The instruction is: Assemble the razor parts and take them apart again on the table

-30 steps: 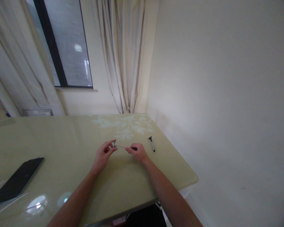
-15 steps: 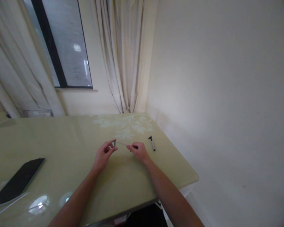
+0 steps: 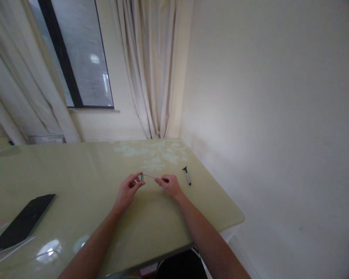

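My left hand (image 3: 130, 186) pinches a small flat rectangular piece (image 3: 142, 177), green with pale and dark edges, upright between thumb and fingertips. It is too small to tell its exact kind. My right hand (image 3: 169, 185) is closed on a thin pale stick (image 3: 149, 176), which points left. Its far tip meets or nearly meets the top of the small green piece; contact cannot be made out. To the right of my right hand, a razor (image 3: 187, 176) with a black head and grey handle lies on the table.
The glossy pale yellow table (image 3: 151, 228) ends in a rounded corner at right, beside a white wall (image 3: 267, 116). A black tablet-like slab (image 3: 21, 226) lies at left near clear plastic. Curtains (image 3: 151, 69) and a window (image 3: 81, 54) stand behind.
Both hands stay almost in place. The stick's tip and the small green piece have shifted very slightly against each other.
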A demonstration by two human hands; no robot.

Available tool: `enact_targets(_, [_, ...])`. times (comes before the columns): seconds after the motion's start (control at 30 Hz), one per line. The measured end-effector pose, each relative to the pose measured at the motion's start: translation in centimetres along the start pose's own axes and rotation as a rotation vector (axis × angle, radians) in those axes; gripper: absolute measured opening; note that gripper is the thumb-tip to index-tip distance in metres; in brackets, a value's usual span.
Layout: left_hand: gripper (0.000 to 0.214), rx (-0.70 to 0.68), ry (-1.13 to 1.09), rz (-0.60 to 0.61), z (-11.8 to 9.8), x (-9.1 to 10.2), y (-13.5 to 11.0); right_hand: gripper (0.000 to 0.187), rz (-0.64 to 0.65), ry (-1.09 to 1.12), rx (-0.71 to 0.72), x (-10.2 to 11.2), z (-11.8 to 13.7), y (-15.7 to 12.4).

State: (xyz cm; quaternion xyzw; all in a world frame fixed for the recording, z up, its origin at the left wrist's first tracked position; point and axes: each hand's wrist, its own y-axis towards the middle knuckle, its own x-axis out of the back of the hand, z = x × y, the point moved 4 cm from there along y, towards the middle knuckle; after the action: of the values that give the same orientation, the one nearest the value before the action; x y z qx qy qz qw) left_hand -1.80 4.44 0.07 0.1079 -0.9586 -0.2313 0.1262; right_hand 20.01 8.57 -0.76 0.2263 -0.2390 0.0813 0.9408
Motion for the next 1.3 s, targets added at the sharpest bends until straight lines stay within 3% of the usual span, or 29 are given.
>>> enact_targets(0.13, [0.051, 0.010, 0.009, 0.007, -0.1, 0.0, 0.0, 0.057, 0.074, 0.028, 0.047, -0.3, 0.2, 0.0])
enact_targets(0.27, [0.051, 0.021, 0.003, 0.000, 0.0, 0.1, 0.0, 0.059, -0.018, 0.008, -0.001, 0.2, 0.1, 0.0])
enact_targets(0.4, [0.051, 0.030, -0.004, 0.005, 0.0, 0.1, -0.1, 0.056, 0.062, 0.043, 0.017, -0.1, 0.2, 0.0])
enact_targets(0.53, [0.051, 0.042, -0.013, 0.005, -0.2, 0.1, -0.1, 0.058, -0.023, 0.020, -0.008, 0.3, 0.1, 0.0])
enact_targets(0.67, [0.052, 0.037, -0.003, 0.004, -0.3, 0.2, -0.1, 0.059, 0.044, 0.021, 0.013, 0.2, 0.3, 0.0])
enact_targets(0.77, [0.053, 0.035, -0.002, -0.002, -0.2, 0.2, 0.0, 0.061, -0.018, -0.021, -0.017, 0.4, 0.2, 0.0])
enact_targets(0.93, [0.055, 0.054, 0.002, 0.011, 0.1, 0.4, 0.0, 0.059, 0.050, -0.032, -0.010, 0.3, 0.5, 0.3])
enact_targets(1.0, [0.055, 0.061, 0.015, 0.022, 0.4, 0.3, 0.0, 0.060, -0.113, -0.075, -0.037, 2.1, 0.8, 0.7])
enact_targets(1.1, [0.056, 0.078, 0.028, 0.048, 0.9, -0.3, -0.1, 0.061, -0.388, -0.050, -0.091, 6.8, 0.7, 1.1])
enact_targets(1.2, [0.052, 0.067, 0.079, 0.160, 1.2, -2.4, 0.1, 0.049, -0.422, -0.106, -0.068, 11.7, -0.6, 0.8])
enact_targets(1.3, [0.043, 0.034, 0.242, 0.380, 0.9, -6.4, 0.6, 0.040, -0.418, -0.259, -0.179, 15.2, -3.8, -0.9])
